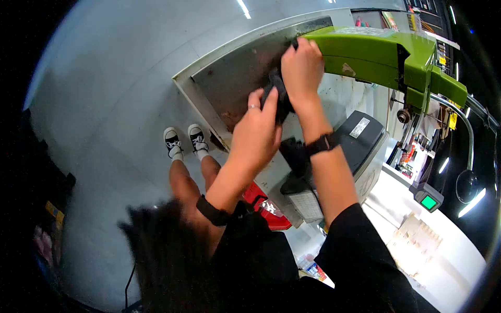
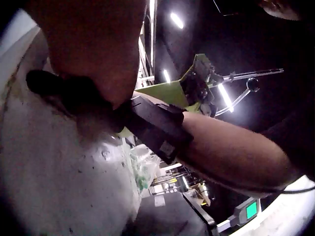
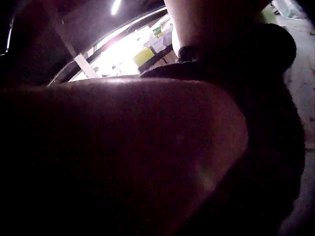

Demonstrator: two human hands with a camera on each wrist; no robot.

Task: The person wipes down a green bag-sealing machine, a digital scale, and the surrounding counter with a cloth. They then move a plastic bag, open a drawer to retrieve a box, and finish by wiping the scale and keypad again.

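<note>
Two bare hands hold a black fabric item (image 1: pixel 278 96) over a stained grey metal surface (image 1: pixel 224 78). Left-hand fingers (image 1: pixel 255 130) pinch its nearer part; the right hand (image 1: pixel 302 68) curls round its farther end, beside the green machine arm (image 1: pixel 365 57). A dark grey box (image 1: pixel 360 138) sits near the right forearm (image 1: pixel 334 177). Whether the fabric touches the metal, I cannot tell.

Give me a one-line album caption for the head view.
Left hand and right hand gripping a dark, crumpled item over a stained metal surface, beside a green machine arm.

Glossy green casing (image 1: pixel 365 58), dark cloth (image 1: pixel 279 86) (matt)
</note>
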